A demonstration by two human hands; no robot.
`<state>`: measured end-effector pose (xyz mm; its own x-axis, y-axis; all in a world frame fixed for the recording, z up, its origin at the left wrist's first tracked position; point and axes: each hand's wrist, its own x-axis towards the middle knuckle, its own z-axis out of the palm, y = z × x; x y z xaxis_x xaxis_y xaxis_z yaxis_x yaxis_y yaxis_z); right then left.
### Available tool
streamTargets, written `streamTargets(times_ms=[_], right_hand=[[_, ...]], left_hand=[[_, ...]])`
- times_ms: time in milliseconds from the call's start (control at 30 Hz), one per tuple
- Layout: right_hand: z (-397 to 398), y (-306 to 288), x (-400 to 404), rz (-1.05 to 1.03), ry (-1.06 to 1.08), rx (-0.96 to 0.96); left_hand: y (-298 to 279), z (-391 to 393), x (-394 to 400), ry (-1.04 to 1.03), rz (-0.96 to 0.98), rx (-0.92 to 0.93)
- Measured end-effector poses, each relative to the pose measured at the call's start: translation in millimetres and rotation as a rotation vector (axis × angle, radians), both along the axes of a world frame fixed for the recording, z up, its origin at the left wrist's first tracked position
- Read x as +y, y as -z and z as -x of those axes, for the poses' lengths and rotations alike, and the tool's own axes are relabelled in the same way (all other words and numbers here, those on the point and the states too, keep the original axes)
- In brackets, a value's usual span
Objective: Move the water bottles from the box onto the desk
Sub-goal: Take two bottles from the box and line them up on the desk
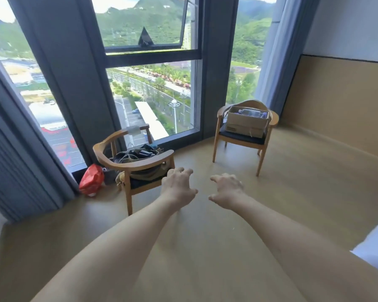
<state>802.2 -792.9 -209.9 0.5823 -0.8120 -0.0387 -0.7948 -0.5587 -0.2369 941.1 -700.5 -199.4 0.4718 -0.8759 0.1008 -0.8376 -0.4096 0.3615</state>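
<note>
A brown cardboard box (246,123) stands on the seat of a wooden armchair (223,114) at the far right, near the window. Clear water bottles (252,112) lie inside it, showing above its rim. My left hand (179,187) and my right hand (226,189) are stretched out side by side over the floor, fingers spread and curled, holding nothing. Both hands are well short of the box. No desk is in view.
A second wooden armchair (109,147) nearer on the left holds bags and cables. A red bag (92,179) lies on the floor beside it by the window. Grey curtains hang at left and right. A white edge (375,245) shows at the right.
</note>
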Motion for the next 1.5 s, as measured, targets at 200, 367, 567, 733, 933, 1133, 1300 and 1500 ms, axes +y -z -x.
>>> streamTargets(times_ms=[200, 367, 567, 733, 933, 1133, 1300, 1500], right_hand=[[-33, -7, -69, -0.009, 0.138, -0.006], [-44, 1, -125, -0.046, 0.217, 0.015], [-49, 21, -217, -0.089, 0.287, 0.014], [-53, 36, -326, -0.092, 0.310, -0.018], [-56, 20, -469, -0.120, 0.322, -0.084], [-62, 14, -578, -0.132, 0.320, -0.082], [-67, 19, -658, -0.153, 0.330, -0.034], [-84, 31, -760, -0.152, 0.386, -0.009]], left_hand=[[-7, -48, -93, 0.121, 0.020, 0.004], [4, -67, -162, 0.224, -0.004, 0.002], [22, -75, -264, 0.295, -0.025, 0.034], [31, -79, -376, 0.333, -0.036, -0.052], [15, -81, -521, 0.299, -0.053, -0.078], [9, -77, -636, 0.317, -0.044, -0.082], [15, -86, -717, 0.343, -0.073, -0.094], [25, -109, -826, 0.394, -0.054, -0.074]])
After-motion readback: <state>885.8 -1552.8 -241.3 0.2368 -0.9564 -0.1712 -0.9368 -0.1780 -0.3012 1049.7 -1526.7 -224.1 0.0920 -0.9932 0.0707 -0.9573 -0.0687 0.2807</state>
